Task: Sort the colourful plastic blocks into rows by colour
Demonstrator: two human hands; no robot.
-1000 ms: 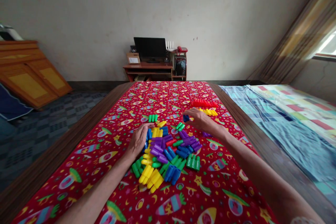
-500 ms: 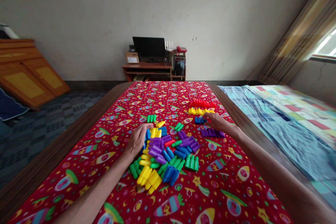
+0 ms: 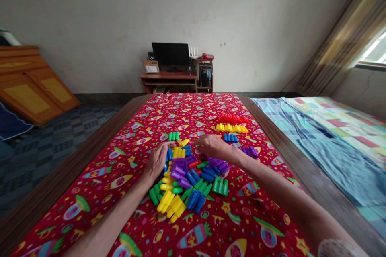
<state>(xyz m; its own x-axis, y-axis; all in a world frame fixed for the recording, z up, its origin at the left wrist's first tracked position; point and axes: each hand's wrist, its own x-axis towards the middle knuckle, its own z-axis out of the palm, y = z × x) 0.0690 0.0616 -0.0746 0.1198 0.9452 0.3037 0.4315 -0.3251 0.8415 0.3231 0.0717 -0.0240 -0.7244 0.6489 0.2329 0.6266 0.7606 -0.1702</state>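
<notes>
A heap of plastic building blocks (image 3: 181,174), joined strips of rounded pegs in yellow, purple, blue, green and red, lies on the red patterned tablecloth (image 3: 120,209). My left hand (image 3: 158,158) rests along the heap's left edge, fingers stretched out beside the blue blocks (image 3: 169,154) and holding nothing. Over the heap's far right edge is my right hand (image 3: 212,145), its fingers pointing left and slightly bent, with nothing visible in them. It covers the spot of a small green block. Purple blocks (image 3: 215,162) lie just below that hand.
On the right side lie rows of red blocks (image 3: 233,118), yellow blocks (image 3: 231,128), blue blocks (image 3: 230,138) and purple blocks (image 3: 250,152). A green block (image 3: 174,136) sits beyond the heap. A bed (image 3: 325,148) adjoins the table's right; a computer desk (image 3: 169,76) stands ahead.
My right hand has moved left from the blue and purple rows to the far right edge of the heap. The blue row now shows fully. My left hand stays in place.
</notes>
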